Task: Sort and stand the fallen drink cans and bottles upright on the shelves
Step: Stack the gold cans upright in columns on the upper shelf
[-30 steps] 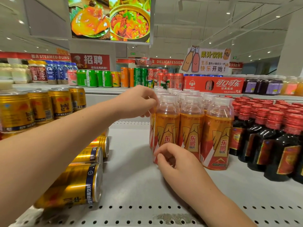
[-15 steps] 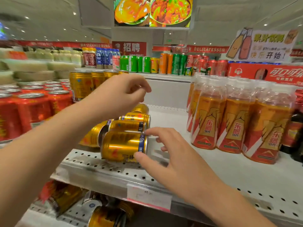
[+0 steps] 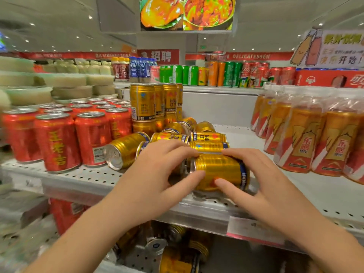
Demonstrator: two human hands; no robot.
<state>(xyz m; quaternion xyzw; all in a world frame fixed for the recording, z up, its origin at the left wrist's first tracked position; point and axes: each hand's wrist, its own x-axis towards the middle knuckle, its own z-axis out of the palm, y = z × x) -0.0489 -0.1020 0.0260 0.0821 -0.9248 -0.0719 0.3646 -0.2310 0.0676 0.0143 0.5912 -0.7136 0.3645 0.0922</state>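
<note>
Both hands are on one fallen gold can (image 3: 218,171) right now: my left hand (image 3: 157,174) wraps its left end, and my right hand (image 3: 264,186) pinches the other end, thumb in front, fingers over the top. It's lying sideways at the shelf (image 3: 315,196) edge, between my palms. I'd guess it's full, so weighty, rigid, and slick enough to roll. Best grip is probably round the body, not the rims. More fallen cans (image 3: 206,146) lie just past my fingertips.

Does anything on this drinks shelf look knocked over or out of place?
Yes. Several gold cans lie on their sides on the shelf, beside the upright gold stack; left hand and right hand hold the nearest can.
</note>
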